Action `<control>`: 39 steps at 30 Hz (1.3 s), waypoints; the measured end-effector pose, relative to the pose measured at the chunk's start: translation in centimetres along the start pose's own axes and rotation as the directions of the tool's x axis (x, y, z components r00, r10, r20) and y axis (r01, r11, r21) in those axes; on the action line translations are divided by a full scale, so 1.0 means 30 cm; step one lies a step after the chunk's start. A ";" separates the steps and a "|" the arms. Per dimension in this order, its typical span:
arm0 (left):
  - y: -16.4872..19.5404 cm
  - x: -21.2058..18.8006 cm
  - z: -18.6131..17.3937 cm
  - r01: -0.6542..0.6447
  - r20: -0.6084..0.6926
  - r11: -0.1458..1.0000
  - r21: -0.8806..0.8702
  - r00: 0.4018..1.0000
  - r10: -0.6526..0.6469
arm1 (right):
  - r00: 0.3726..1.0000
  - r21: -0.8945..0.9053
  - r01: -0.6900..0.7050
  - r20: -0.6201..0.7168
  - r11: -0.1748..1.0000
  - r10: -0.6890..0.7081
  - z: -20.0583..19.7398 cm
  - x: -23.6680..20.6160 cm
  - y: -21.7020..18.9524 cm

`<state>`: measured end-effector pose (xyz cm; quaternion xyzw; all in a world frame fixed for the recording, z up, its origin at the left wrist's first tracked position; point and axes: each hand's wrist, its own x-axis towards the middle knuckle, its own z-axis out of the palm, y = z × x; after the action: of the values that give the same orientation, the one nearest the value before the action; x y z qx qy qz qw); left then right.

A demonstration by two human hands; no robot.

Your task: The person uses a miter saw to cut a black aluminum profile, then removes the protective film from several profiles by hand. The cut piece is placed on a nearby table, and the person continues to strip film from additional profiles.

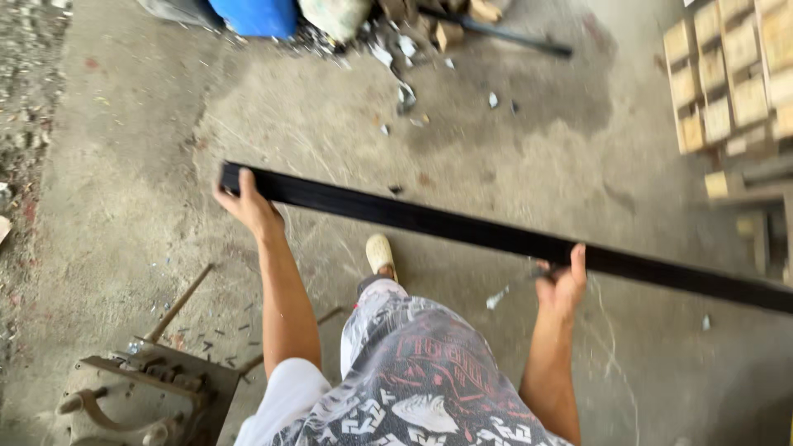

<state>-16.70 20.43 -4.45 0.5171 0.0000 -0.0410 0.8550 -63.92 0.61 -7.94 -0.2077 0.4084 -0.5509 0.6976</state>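
Long black bar, carried two-handed across the workshop floor

Patterned shorts and a white sleeve fill the bottom of the view, with a rusty old machine (144, 395) squatting at the lower left. Just past that, both hands are wrapped round a long black metal bar (429, 221). The left hand (248, 206) is closed near its end, the right hand (562, 285) is gripping further along, fingers curled over the top edge. Spreading the grip like that looks like the way to keep a length this awkward level; it hangs out in front, off the floor, and runs out of view to the right. One pale shoe (381, 254) shows below it. Farther off there's rubble and scraps (405, 74), a blue drum (256, 16) and stacked wooden blocks (727, 74).
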 end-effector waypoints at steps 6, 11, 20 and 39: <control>-0.054 0.390 -0.100 0.223 -0.320 0.917 0.331 0.941 -0.114 | 0.999 -0.149 -0.041 -0.038 0.988 0.036 0.423 0.216 0.236; -0.077 0.558 -0.170 0.093 -0.432 0.902 0.422 0.895 0.110 | 0.997 -0.297 0.047 -0.037 0.954 -0.061 0.774 0.406 0.437; -0.145 0.869 -0.119 0.148 -0.492 0.986 0.076 0.866 -0.091 | 0.991 -0.276 0.120 0.094 0.954 -0.097 1.453 0.883 0.781; -0.536 2.131 0.667 0.330 0.038 0.923 0.199 0.938 -0.344 | 0.942 -0.127 0.314 0.168 0.941 -0.291 2.835 2.055 1.007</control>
<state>45.03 -9.18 -12.06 0.5867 0.0543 -0.2058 0.7813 25.75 -61.59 -1.99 -0.3608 0.3599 -0.6021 0.6146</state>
